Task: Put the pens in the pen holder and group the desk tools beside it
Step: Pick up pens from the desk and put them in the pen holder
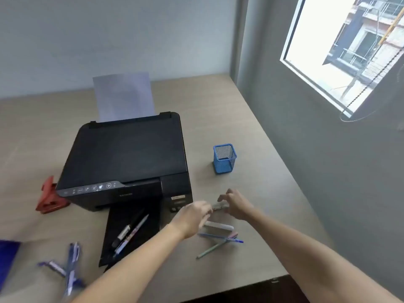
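Note:
A blue mesh pen holder (225, 158) stands on the desk to the right of the printer. Below it my left hand (194, 217) and my right hand (235, 203) meet over a small grey object (219, 206); both touch it, and blur hides what it is. Just under my hands lie a white oblong item (220, 226), a blue pen (220, 237) and a green pen (213, 248). A black marker (125, 231) and a white pen (133, 234) rest on the printer's output tray. Several blue pens (68, 265) lie at the lower left.
A black printer (126, 158) with paper (124, 97) in its feed fills the middle of the desk (218, 106). A red hole punch (49, 199) sits at its left. A blue object (7, 259) shows at the left edge. A wall with a window runs along the right.

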Demonstrator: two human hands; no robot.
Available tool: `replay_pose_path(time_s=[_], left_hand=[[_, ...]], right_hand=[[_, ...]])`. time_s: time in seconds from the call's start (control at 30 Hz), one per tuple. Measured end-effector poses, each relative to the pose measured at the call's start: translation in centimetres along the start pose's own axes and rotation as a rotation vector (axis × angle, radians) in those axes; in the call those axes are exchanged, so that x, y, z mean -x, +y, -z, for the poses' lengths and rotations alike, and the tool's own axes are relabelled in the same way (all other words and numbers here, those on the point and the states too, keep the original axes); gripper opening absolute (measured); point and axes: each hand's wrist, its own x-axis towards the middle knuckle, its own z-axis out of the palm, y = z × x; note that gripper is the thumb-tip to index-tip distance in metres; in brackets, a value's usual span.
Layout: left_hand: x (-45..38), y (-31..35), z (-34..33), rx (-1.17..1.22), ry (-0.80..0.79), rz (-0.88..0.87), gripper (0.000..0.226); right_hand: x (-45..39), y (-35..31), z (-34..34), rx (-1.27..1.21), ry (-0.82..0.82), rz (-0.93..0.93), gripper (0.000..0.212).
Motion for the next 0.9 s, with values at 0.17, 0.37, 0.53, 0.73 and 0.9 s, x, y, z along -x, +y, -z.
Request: replay_pose_path(time_s=[0.17,0.37,0.53,0.73,0.9], left_hand=[[-1.4,-0.4,-3.9,-0.211,-0.161,0.058,0.025],[-2.9,-1.5,-7.3,-0.344,-0.213,0.169,0.041],[-4.1,0.3,-4.6,-0.02,-0.119,0.263,0.014],[-10.9,4.5,4.6,0.244,0.529,0.335,0.008],[-16.8,4.7,8.0,0.056,0.265,0.473,0.024]], right_hand=[[0.5,1.3,-1.3,0.151,0.051,0.026,0.024],[2.6,5.2,1.2,-0.132,0.085,-0.092,0.006],[3.8,5.7,8.3,-0.398,0.618,-0.141,0.013],[-1.3,5.2,14.7,-0.378,0.73,-0.09,0.005],[-5.3,4.7,13.8,-0.272,0.582,0.0,0.014]])
